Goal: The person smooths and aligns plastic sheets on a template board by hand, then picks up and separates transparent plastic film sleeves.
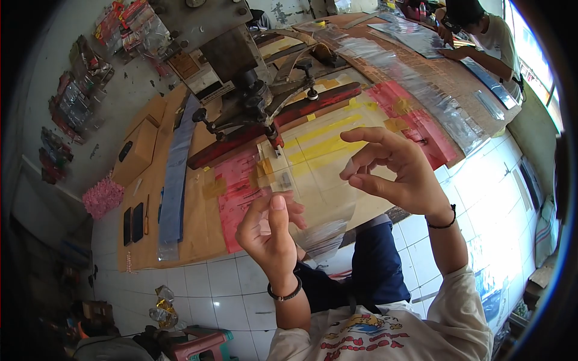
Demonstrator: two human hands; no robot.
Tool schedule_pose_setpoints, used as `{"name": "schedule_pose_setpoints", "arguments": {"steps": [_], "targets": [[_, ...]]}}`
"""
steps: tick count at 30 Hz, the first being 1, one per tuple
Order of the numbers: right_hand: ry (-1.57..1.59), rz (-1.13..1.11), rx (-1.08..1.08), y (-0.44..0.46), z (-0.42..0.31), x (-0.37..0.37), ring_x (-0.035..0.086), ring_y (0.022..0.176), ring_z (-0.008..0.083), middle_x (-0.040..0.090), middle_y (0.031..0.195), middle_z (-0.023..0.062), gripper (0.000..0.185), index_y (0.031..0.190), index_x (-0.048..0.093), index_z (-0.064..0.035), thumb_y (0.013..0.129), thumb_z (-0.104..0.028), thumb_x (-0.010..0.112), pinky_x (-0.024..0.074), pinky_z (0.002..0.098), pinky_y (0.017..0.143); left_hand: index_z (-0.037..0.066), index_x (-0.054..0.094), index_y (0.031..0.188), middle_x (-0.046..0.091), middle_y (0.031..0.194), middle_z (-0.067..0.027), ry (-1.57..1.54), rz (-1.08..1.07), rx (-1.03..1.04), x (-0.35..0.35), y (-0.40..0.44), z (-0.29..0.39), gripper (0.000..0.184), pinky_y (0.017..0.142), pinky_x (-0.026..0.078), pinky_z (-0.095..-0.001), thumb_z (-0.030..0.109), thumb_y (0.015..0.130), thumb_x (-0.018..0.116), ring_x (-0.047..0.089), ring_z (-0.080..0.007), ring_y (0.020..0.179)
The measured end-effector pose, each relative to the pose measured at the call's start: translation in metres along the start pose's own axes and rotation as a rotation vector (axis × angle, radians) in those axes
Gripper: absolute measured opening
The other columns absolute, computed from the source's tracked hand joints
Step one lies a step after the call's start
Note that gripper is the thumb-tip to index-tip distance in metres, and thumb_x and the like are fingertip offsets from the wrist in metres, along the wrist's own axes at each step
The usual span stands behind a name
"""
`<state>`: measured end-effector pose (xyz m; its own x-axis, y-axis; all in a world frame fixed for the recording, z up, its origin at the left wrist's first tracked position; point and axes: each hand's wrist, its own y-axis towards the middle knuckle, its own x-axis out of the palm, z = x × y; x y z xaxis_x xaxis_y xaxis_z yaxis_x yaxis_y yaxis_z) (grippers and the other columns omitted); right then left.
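My left hand [271, 231] is closed at the near edge of the work area, thumb up against the bent fingers, on a clear plastic sheet [319, 210] that is hard to make out. Over the right part of the work area, my right hand [394, 171] is raised with fingers curved and apart, and nothing shows in it. Beneath both hands lies a pale work surface with yellow tape strips [325, 141]. Past it runs the long red bar [235, 144] of a machine with black knobs [312, 93]. Clear plastic pieces [325, 237] lie at the near edge.
Pink-red sheets [238, 195] flank the work surface. On the left of the brown table [198, 231] are a bluish plastic strip [176, 186], two dark phone-like objects [138, 221] and a cardboard box [137, 150]. Another person [490, 45] works at far right. A stool [201, 343] stands below.
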<state>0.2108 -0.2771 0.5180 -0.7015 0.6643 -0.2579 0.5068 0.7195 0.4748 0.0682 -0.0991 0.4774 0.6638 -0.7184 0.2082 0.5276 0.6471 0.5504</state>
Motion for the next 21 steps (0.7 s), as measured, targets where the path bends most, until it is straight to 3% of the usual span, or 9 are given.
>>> {"name": "schedule_pose_setpoints", "arguments": {"steps": [4,10,13,16,19,21], "targets": [[0.023,0.021,0.01,0.0002,0.0006,0.0012,0.074,0.101,0.015,0.076,0.1,0.0071,0.055,0.145,0.055,0.0025,0.095,0.0,0.076,0.0568,0.0322,0.095,-0.008,0.07,0.094,0.074,0.085,-0.0168,0.005,0.019,-0.037,0.002,-0.0011,0.0014,0.033,0.052,0.054,-0.0286,0.019,0.109,0.058,0.069,-0.0171,0.064],[0.077,0.05,0.054,0.0006,0.002,0.0029,0.073,0.095,0.0132,0.073,0.094,0.0051,0.053,0.144,0.055,0.0025,0.096,-0.002,0.077,0.0571,0.0308,0.092,-0.011,0.072,0.101,0.074,0.083,-0.0172,-0.094,-0.026,-0.111,-0.0022,0.0009,0.0034,0.045,0.052,0.053,-0.029,0.027,0.112,0.051,0.069,-0.0173,0.061],[0.123,0.072,0.088,0.0012,0.0043,0.0047,0.071,0.093,0.0113,0.071,0.092,0.0039,0.052,0.144,0.055,0.0024,0.096,-0.001,0.076,0.0574,0.0278,0.087,-0.011,0.072,0.107,0.074,0.085,-0.0178,-0.066,-0.072,-0.097,-0.0064,0.0033,0.0019,0.037,0.05,0.053,-0.0287,0.021,0.111,0.054,0.066,-0.0172,0.057],[0.159,0.081,0.117,0.0021,0.0048,0.0054,0.071,0.093,0.0098,0.07,0.091,0.0034,0.051,0.143,0.055,0.0022,0.097,-0.002,0.075,0.057,0.0247,0.083,-0.01,0.07,0.108,0.069,0.075,-0.0133,0.079,-0.022,-0.071,0.0021,0.0037,-0.0013,0.037,0.04,0.046,-0.0274,0.025,0.109,0.056,0.059,-0.0159,0.047],[0.188,0.075,0.139,0.0029,0.005,0.0055,0.071,0.092,0.0095,0.07,0.091,0.0037,0.051,0.144,0.054,0.0017,0.098,-0.004,0.075,0.0566,0.0236,0.08,-0.008,0.071,0.11,0.066,0.071,-0.01,0.018,0.022,-0.114,0.0026,0.004,-0.0055,0.033,0.038,0.042,-0.0269,0.023,0.108,0.059,0.058,-0.0146,0.044],[0.195,0.071,0.15,0.003,0.0055,0.0051,0.071,0.091,0.0105,0.071,0.092,0.0046,0.051,0.145,0.054,0.0014,0.098,-0.005,0.075,0.0569,0.0248,0.08,-0.009,0.072,0.112,0.07,0.08,-0.013,-0.065,-0.01,-0.151,-0.0001,0.0052,-0.0021,0.028,0.039,0.047,-0.0275,0.016,0.107,0.061,0.061,-0.0149,0.051]]}}
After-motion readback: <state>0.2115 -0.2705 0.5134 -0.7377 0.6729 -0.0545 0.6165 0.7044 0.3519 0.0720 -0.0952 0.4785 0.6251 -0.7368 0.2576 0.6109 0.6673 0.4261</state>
